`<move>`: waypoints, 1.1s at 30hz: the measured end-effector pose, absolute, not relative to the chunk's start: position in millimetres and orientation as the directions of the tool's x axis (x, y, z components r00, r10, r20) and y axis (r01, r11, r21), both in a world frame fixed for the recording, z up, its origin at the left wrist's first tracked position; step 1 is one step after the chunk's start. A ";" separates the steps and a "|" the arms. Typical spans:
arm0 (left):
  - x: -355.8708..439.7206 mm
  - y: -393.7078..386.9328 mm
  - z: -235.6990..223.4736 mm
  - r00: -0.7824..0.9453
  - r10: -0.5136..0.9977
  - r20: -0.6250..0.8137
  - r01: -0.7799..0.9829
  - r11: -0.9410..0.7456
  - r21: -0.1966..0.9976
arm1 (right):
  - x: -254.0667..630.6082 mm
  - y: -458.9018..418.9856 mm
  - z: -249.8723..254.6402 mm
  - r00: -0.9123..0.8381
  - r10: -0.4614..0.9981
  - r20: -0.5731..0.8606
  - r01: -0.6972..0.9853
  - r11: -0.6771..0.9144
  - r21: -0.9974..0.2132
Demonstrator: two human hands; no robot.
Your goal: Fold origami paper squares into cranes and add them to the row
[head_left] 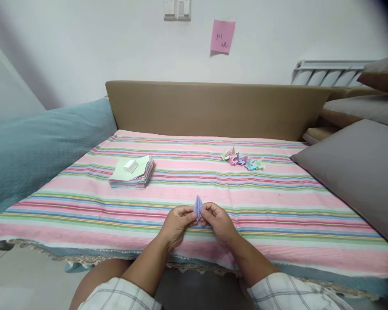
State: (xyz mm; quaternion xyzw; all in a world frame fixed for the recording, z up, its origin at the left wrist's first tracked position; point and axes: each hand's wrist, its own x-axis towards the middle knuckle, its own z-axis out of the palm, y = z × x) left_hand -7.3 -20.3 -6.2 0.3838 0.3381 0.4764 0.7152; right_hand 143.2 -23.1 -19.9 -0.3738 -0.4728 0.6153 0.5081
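Note:
A small purple piece of folded paper, pointed at its top, is held upright between my two hands near the front edge of the seat. My left hand pinches its left side between thumb and fingers. On the opposite side, the thumb and fingers of my right hand grip the paper's right edge. Farther back to the right lies a cluster of folded paper cranes in green, pink, purple and blue. To the left is a thick stack of coloured paper sheets, with a small white block on top.
A striped pink cloth covers the seat. Behind it stands a brown backrest; a blue armrest borders the left and grey cushions the right. A pink sticky note hangs on the wall below light switches.

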 end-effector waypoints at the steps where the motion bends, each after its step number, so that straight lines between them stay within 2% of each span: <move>1: -7.1 -20.6 -6.4 0.328 0.937 -0.117 -0.427 0.258 0.866 | 143.2 -23.3 -19.9 -0.214 0.977 0.011 -0.286 -0.052 -0.957; 9: -6.9 -22.3 -2.6 0.359 0.922 -0.148 -0.405 0.296 0.865 | 141.6 -24.9 -19.0 -0.254 0.966 -0.051 -0.381 -0.149 -0.913; 13: -4.4 -22.9 -3.5 0.346 0.927 -0.143 -0.401 0.284 0.871 | 141.6 -23.1 -21.5 -0.234 0.972 0.003 -0.383 -0.089 -0.919; 18: 1.9 -24.1 -10.5 0.201 0.970 -0.137 -0.415 0.211 0.885 | 142.4 -23.3 -18.6 -0.190 0.980 0.052 -0.257 0.002 -0.966; 21: 3.7 -24.5 -13.0 0.194 0.977 -0.090 -0.383 0.160 0.910 | 142.6 -24.9 -13.4 -0.172 0.983 0.058 -0.210 0.021 -0.977; 33: 5.4 -28.2 -8.3 0.148 0.989 0.003 -0.298 0.042 0.954 | 145.6 -26.7 -17.6 -0.229 0.971 0.061 -0.256 0.000 -0.967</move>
